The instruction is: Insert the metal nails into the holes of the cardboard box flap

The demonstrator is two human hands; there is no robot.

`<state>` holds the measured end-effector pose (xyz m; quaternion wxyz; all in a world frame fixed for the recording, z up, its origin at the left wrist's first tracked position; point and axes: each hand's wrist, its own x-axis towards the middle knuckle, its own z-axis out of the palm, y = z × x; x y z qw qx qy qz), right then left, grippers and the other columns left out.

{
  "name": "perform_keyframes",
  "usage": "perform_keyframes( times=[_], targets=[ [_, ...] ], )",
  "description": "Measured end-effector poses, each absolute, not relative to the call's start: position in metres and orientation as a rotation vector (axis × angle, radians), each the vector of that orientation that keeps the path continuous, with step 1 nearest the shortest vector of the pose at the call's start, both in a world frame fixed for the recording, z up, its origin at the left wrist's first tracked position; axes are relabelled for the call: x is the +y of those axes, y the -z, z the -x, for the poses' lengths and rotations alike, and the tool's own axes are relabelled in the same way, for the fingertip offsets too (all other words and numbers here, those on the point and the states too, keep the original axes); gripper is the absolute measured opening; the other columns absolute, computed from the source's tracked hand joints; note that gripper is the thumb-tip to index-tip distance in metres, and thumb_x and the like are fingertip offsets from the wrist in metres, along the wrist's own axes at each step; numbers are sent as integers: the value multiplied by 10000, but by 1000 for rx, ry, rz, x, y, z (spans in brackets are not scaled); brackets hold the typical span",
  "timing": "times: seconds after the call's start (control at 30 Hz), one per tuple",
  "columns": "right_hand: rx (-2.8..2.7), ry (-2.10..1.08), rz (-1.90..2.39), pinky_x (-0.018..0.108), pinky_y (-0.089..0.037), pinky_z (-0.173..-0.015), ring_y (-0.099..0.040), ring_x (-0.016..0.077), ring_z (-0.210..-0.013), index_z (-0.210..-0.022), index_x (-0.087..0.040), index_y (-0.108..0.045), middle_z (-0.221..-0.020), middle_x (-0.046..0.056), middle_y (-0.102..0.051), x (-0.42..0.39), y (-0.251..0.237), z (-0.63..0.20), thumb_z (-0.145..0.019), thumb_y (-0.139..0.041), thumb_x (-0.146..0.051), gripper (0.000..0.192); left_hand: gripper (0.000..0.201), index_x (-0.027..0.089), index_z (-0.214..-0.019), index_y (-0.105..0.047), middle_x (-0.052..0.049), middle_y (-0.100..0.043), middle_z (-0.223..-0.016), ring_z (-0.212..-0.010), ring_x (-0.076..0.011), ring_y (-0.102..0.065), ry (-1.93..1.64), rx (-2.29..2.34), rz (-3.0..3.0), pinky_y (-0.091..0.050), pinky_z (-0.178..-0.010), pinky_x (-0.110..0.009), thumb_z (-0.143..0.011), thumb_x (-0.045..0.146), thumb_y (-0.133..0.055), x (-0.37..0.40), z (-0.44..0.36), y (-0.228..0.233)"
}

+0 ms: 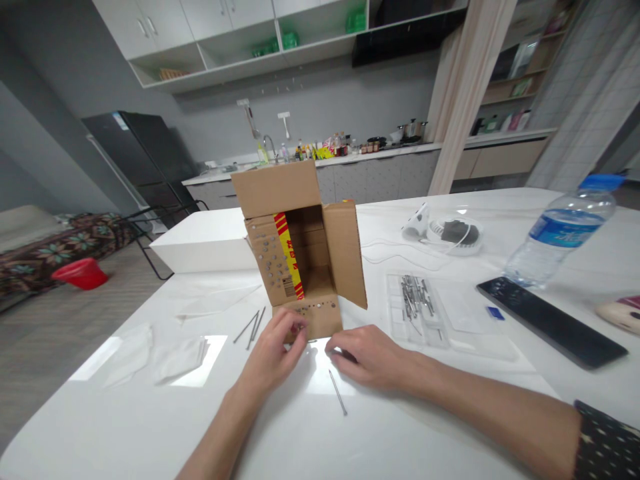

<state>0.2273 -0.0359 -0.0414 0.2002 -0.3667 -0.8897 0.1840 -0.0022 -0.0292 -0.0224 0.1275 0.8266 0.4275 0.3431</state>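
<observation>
An open cardboard box stands in front of me on the white table, with several round nail heads dotting its left flap. More small heads line its lower flap. My left hand rests over that flap's left side, fingers curled in a pinch; whatever they hold is hidden. Beside the flap's right front corner lies my right hand, palm down, thumb and index finger slightly apart, with nothing visible between them. Between the hands, a long nail lies on the table.
Several long nails lie left of the box. A clear plastic case with nails sits at right, near a black phone and a water bottle. White tissues lie left; a white cable runs behind.
</observation>
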Motion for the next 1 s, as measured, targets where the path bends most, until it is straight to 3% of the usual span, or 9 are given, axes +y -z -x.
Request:
perform_keyframes(
  times=[0.4, 1.0],
  targets=[
    [-2489, -506, 1028, 260, -396, -661, -658, 169, -755, -998, -208, -693, -863, 29, -742, -36, 40, -227, -935, -491, -204, 212, 134, 204, -977, -587, -10, -587, -752, -707, -163, -601, -935, 1303, -2402, -502, -656, -284, -940, 227, -460, -26, 2, 25],
    [-2492, -496, 1020, 265, -379, -664, -643, 159, -749, -1007, -207, -685, -876, 26, -740, -36, 42, -227, -932, -495, -199, 204, 160, 199, -904, -644, -39, -672, -840, -758, -189, -643, -694, 1322, -2383, -505, -659, -293, -934, 229, -489, -24, 2, 25]
  ],
)
